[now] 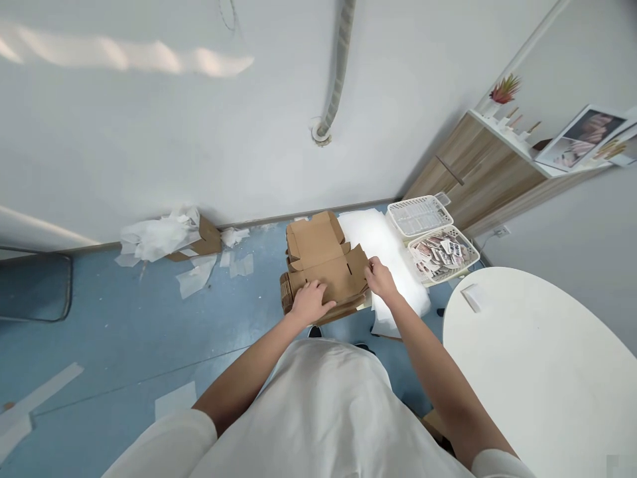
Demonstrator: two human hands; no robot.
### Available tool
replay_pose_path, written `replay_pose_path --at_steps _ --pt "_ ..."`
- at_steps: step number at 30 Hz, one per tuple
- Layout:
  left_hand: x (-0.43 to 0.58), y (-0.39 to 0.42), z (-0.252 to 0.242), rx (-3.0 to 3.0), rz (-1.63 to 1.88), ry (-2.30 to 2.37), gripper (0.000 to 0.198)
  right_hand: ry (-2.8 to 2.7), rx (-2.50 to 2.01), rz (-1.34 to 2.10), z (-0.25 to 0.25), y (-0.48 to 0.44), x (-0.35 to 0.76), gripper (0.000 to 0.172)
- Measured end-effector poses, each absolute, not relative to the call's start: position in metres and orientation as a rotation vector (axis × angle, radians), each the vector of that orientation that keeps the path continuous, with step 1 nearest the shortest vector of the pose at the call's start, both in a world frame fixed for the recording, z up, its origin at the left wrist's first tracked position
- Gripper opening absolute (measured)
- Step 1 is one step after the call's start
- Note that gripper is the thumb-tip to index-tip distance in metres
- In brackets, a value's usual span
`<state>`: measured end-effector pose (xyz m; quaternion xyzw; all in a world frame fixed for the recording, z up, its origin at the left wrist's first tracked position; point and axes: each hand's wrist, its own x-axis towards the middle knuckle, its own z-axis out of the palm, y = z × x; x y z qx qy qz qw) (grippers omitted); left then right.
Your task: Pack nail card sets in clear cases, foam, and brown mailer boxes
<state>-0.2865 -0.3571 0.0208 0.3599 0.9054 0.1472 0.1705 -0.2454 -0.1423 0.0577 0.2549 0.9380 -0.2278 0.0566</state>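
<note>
In front of me a brown cardboard box blank (318, 244) lies unfolded on top of a stack of similar flattened boxes (286, 292). My left hand (309, 302) rests on its near part, fingers spread over the cardboard. At the right edge, my right hand (381, 277) has its fingers closed on a flap of the same blank, which tilts up a little there. Just right of the stack lies a pile of white foam sheets (371, 232).
Two white plastic baskets stand beyond the sheets; the nearer basket (468, 260) holds many small printed cards. A round white table (542, 358) is at my right. A wooden cabinet (478, 159) stands behind. Scraps and a carton (206, 238) lie on the floor at left.
</note>
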Motion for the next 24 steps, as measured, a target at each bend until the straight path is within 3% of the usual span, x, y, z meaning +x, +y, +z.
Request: replay_pose_path --at_steps 5,7,13,17,24 --pt "-0.295 -0.365 0.025 1.192 0.495 2.495 0.038 2.651 0.909 -1.355 0.047 -0.132 -0.239 0.013" --pt "-0.296 -0.363 0.025 1.263 0.464 2.463 0.034 2.605 0.916 -1.426 0.048 -0.132 -0.236 0.014" --pt "-0.291 -0.350 0.022 1.233 0.273 2.515 0.031 3.179 0.656 -0.836 0.069 -0.166 -0.216 0.024" --pt "-0.291 -0.348 0.022 1.216 0.240 2.549 0.028 2.982 0.123 -0.654 0.062 -0.196 -0.201 0.023" --pt "-0.290 -0.349 0.027 1.290 0.208 2.573 0.026 2.891 0.139 -0.463 0.029 -0.206 -0.196 0.024"
